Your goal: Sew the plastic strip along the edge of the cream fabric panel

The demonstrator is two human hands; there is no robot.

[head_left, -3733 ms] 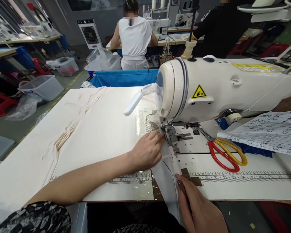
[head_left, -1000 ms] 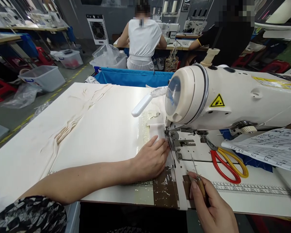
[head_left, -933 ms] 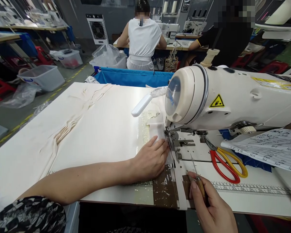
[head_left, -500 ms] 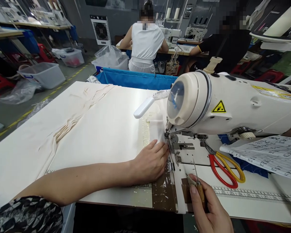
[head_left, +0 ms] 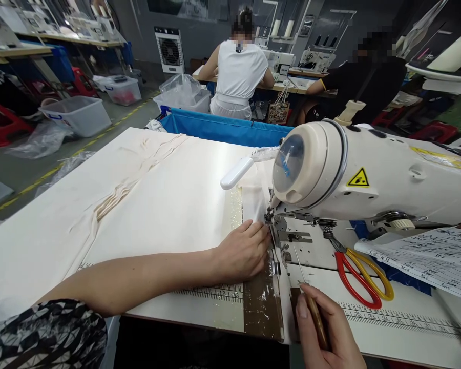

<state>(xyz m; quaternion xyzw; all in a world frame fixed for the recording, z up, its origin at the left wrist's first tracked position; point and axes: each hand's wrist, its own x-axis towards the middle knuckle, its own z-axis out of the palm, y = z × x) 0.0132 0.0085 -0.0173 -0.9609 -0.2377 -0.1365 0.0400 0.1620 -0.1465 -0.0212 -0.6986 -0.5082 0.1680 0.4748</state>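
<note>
My left hand (head_left: 243,252) lies flat on a strip of white fabric (head_left: 253,202), its fingertips just left of the presser foot (head_left: 271,219) of the white sewing machine (head_left: 369,171). The fabric runs away from me under the needle. At the table's near edge my right hand (head_left: 325,335) grips a thin awl (head_left: 311,302) with a wooden handle, the metal tip pointing toward the needle plate (head_left: 295,238).
Red and yellow scissors (head_left: 355,274) lie right of the needle plate, next to a printed paper sheet (head_left: 426,253). A ruler strip (head_left: 388,315) runs along the table's front. A blue bin (head_left: 223,128) stands behind the table. Two people work at machines beyond it.
The white fabric strip has fed away from me under the presser foot; little of it hangs over the front edge now. My left hand stays beside the foot. My view shifted left.
</note>
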